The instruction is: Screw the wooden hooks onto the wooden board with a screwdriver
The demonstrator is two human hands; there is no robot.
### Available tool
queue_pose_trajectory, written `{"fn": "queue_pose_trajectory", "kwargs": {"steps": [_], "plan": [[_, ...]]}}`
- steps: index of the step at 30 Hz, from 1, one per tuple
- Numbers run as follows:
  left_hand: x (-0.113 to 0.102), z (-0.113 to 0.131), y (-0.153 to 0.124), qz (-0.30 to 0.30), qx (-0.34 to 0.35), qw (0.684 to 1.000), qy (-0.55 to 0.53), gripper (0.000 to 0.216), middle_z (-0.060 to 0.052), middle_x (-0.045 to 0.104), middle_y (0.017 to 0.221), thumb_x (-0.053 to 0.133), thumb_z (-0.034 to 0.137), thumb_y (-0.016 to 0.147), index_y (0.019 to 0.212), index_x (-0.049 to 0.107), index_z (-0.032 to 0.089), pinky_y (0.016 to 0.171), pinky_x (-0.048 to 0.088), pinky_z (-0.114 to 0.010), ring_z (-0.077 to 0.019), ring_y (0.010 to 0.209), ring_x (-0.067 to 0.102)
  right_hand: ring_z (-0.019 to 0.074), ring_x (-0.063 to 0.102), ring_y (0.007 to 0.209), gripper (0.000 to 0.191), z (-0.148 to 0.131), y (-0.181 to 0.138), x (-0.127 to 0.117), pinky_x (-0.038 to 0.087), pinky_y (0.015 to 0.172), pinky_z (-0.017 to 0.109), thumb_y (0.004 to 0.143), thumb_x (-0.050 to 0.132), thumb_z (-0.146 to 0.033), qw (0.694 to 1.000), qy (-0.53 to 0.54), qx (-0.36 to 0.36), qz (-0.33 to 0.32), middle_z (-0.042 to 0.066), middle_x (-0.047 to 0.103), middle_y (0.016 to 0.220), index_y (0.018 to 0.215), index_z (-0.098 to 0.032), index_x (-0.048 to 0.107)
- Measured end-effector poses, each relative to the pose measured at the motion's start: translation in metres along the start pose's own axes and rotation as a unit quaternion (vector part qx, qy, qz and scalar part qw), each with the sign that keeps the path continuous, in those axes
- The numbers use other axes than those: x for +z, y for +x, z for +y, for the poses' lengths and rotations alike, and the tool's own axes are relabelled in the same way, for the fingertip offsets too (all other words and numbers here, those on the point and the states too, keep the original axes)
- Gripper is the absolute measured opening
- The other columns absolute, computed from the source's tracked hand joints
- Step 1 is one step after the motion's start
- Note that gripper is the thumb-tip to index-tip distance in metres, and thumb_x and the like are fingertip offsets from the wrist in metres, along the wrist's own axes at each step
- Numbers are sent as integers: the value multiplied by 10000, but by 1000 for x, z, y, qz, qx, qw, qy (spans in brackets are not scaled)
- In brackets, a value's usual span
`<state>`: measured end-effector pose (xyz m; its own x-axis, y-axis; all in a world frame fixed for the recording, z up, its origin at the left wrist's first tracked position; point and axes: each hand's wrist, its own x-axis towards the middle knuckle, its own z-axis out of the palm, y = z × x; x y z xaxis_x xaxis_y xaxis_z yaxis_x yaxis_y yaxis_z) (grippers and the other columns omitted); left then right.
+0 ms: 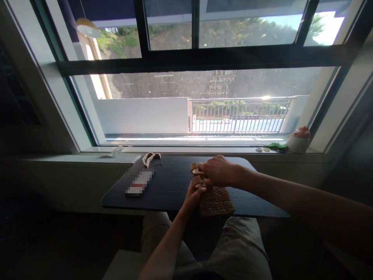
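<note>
My left hand (192,197) is closed around a small curved piece of pale wood (197,180), low over the dark table. My right hand (220,171) is closed just above and to the right, its fingers pointing down by the wood; what lies in them is hidden. Beside its fingertips, a second rounded pale wooden part (194,167) shows; I cannot tell if the two parts are joined. Under the hands lies a rough brown block (217,202) at the table's near edge, with small pale specks on top.
On the left of the dark table (171,194) are curved wooden pieces (150,158), several small dark screw-like bits (159,164) and a blurred-out box (140,182). A white pot (298,144) stands on the window sill at right. My knees are below the table's near edge.
</note>
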<state>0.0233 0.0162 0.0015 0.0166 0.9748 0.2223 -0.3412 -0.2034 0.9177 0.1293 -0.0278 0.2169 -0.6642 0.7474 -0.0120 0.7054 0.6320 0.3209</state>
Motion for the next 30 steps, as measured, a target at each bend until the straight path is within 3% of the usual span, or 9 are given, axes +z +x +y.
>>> {"fn": "queue_pose_trajectory", "kwargs": {"steps": [4, 8, 12, 18, 21, 25, 30], "plan": [[-1, -2, 0, 4, 1, 1000, 6, 328, -32, 653, 887, 675, 203, 648, 968, 612, 165, 768, 445, -297, -196, 850, 587, 210, 641, 787, 164, 0, -7, 4, 406, 591, 264, 818, 493, -186, 996, -29, -87, 17, 98, 671, 882, 916, -145, 619], [1, 1, -1, 7, 0, 1000, 4, 305, -27, 655, 868, 681, 211, 648, 944, 618, 163, 750, 448, -286, -188, 822, 591, 204, 631, 780, 170, 1, -7, 17, 395, 573, 270, 851, 443, -145, 992, -39, -112, 47, 113, 653, 901, 867, -129, 611], [6, 7, -3, 20, -2, 1000, 5, 272, -32, 655, 858, 669, 194, 644, 909, 626, 152, 732, 445, -274, -190, 814, 589, 210, 632, 817, 194, 4, -6, 32, 395, 591, 266, 852, 442, -168, 995, -5, -73, 67, 110, 660, 935, 980, -143, 585], [6, 5, -2, 31, -13, 999, 6, 316, -41, 659, 883, 662, 192, 641, 951, 623, 149, 753, 443, -287, -193, 830, 589, 223, 649, 737, 336, 18, -6, 48, 392, 594, 283, 933, 276, -319, 997, 27, 67, 20, 118, 682, 813, 948, -159, 571], [5, 3, -2, 23, -12, 1000, 7, 331, -44, 662, 902, 655, 198, 645, 971, 620, 152, 771, 446, -301, -199, 842, 593, 232, 652, 746, 335, 18, -7, 42, 398, 596, 290, 923, 285, -314, 997, 28, 67, 17, 120, 685, 821, 947, -160, 581], [4, 3, -1, 11, -3, 1000, 12, 319, -45, 666, 899, 661, 211, 643, 955, 630, 152, 784, 445, -307, -209, 861, 595, 238, 652, 761, 301, 12, -10, 22, 404, 592, 280, 828, 488, -370, 999, 30, 15, 8, 92, 693, 832, 1040, -175, 576], [0, 1, -2, 4, -10, 1000, 17, 320, -49, 664, 944, 636, 207, 662, 979, 636, 161, 807, 437, -316, -216, 895, 591, 211, 653, 823, 234, 6, -14, 5, 414, 615, 256, 834, 487, -196, 997, 0, -75, 8, 100, 689, 951, 1033, -180, 610]]}}
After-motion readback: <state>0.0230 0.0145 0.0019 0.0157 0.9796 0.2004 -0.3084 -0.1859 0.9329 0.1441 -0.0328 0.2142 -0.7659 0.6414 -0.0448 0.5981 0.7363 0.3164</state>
